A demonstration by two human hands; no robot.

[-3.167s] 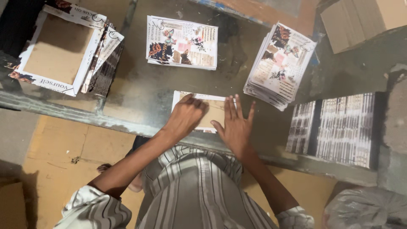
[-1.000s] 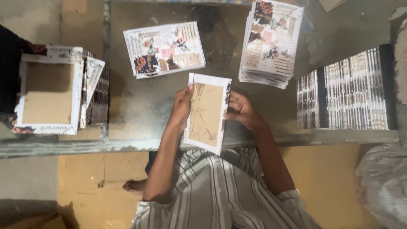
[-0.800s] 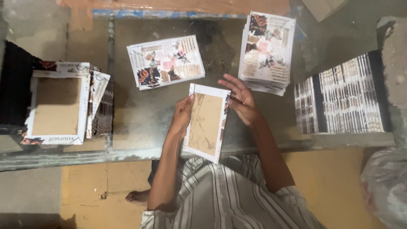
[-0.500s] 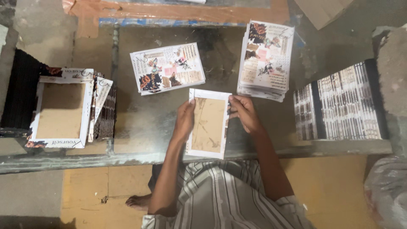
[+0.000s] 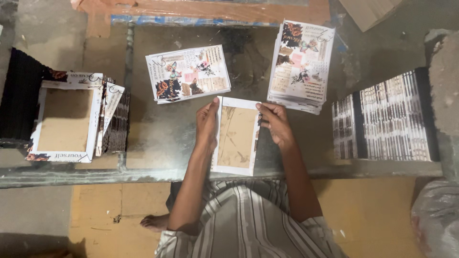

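Brown card panel (image 5: pixel 236 136) with white folded borders, held at the near edge of the glass table (image 5: pixel 158 138): my left hand (image 5: pixel 207 125) closed on its left border, my right hand (image 5: pixel 276 125) pinching its right. Printed sheet (image 5: pixel 187 73) lay beyond; printed stack (image 5: pixel 301 65) toward the far right corner.

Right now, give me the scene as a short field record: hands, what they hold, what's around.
left hand: grips the left edge of the cover board
right hand: grips its right edge near the top
cover board: brown cardboard face up, white wrapped border, held over the glass table
ahead left: printed sheets, floral and butterfly collage, lying flat
ahead right: taller pile of printed sheets
far left: stack of finished boards, brown face up
far right: row of bound blocks on edge
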